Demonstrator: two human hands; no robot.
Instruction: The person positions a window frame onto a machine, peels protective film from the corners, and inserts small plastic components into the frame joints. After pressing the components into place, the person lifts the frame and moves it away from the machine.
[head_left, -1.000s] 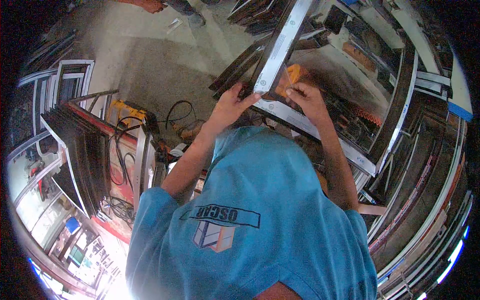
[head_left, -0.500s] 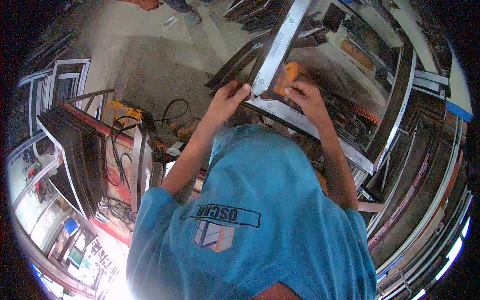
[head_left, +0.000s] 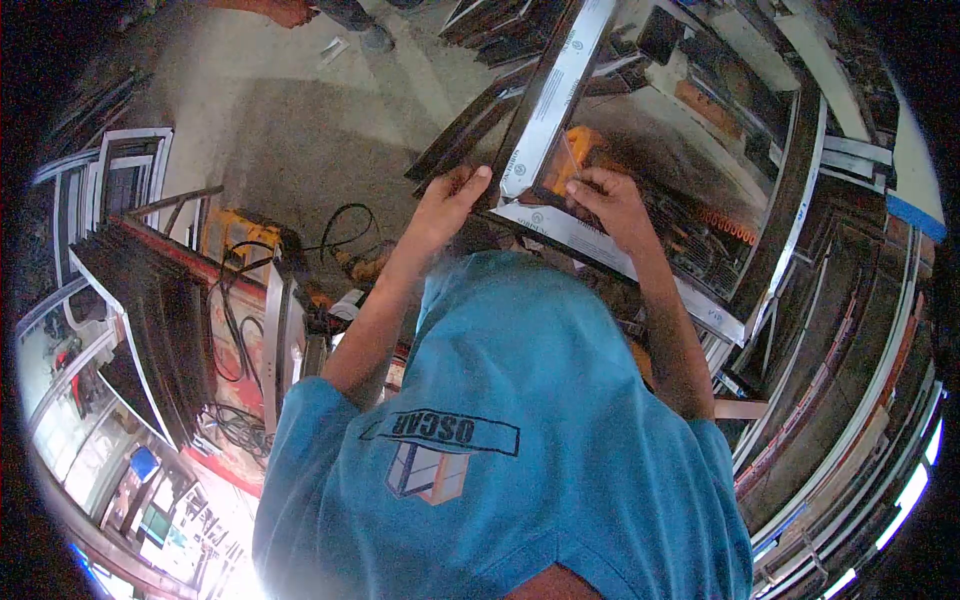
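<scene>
A dark window frame (head_left: 562, 226) with white printed protective film lies before me, one corner pointing towards my body. My left hand (head_left: 447, 208) is at that corner's outer left side, fingers curled against the dark edge and thumb up. Over the frame's inner edge, right of the corner, my right hand (head_left: 612, 208) is closed in a pinch. A thin, pale line rises from its fingertips, too fine to name. Behind these fingertips, below the frame, shows a yellow-orange tool (head_left: 578, 152), partly covered.
On the left, a yellow machine (head_left: 240, 236) with black cables stands by stacked dark profiles (head_left: 150, 300). Long profiles (head_left: 830, 360) fill racks on the right. Another person's hand (head_left: 290, 12) and shoe (head_left: 378, 40) show at the top, beyond the concrete floor (head_left: 300, 130).
My left thumb has drawn back slightly left from the frame's corner. My right hand stays pinched at nearly the same place. The whole view has shifted a little.
</scene>
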